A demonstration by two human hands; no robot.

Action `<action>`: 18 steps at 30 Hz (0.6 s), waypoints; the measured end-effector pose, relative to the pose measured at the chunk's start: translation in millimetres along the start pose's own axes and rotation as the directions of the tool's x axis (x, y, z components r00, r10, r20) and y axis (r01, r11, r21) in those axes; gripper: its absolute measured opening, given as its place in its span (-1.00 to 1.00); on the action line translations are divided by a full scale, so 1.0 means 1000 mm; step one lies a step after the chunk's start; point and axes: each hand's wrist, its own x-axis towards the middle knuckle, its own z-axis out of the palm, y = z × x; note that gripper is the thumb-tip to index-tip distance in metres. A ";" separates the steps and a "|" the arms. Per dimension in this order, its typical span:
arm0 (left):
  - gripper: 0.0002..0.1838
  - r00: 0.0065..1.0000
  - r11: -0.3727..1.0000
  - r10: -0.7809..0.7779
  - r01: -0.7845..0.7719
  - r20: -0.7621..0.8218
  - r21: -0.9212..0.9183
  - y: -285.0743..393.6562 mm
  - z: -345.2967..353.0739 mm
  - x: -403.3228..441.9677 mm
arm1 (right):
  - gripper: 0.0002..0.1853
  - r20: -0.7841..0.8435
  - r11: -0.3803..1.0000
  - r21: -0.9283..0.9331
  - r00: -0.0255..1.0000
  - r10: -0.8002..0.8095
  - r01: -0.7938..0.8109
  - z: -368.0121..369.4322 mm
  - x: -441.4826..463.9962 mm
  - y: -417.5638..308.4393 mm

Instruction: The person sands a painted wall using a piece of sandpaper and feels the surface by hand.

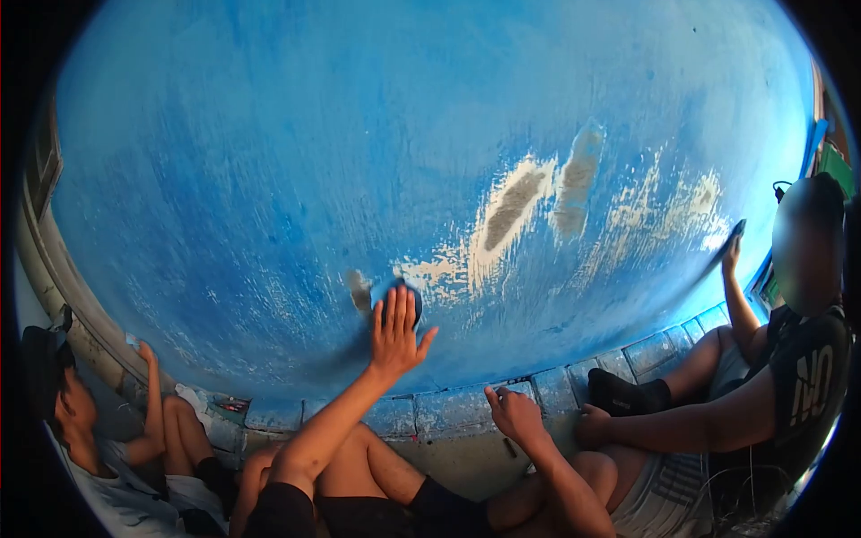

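Left hand (395, 345) flat over a dark pad (416, 308) on the blue wall (269, 134).
Its fingers are straight, covering the pad and hiding its full outline; the largest grey patch (513, 213) lies up and right, long axis slanting up-right. The right hand (516, 415), farther from the pad, is half-curled, 1 finger extended; palm hidden, I cannot tell if it holds anything.

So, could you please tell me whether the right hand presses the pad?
No, the left hand presses the pad against the wall, with the right hand apart.
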 end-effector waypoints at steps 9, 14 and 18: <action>-0.12 0.993 0.995 -0.089 0.085 -0.073 -0.061 0.001 -0.050 0.110 | -0.47 0.010 1.000 0.006 1.000 0.000 0.000 -0.005 -0.001 -0.006; -0.12 0.990 0.993 -0.113 0.110 -0.086 -0.042 0.015 -0.035 0.098 | -0.47 0.042 1.000 0.019 0.999 0.002 -0.003 -0.003 -0.002 -0.005; -0.11 1.000 1.000 -0.001 0.001 0.005 -0.017 0.035 0.005 0.023 | -0.45 0.047 1.000 -0.002 0.999 0.000 0.000 0.002 -0.001 0.001</action>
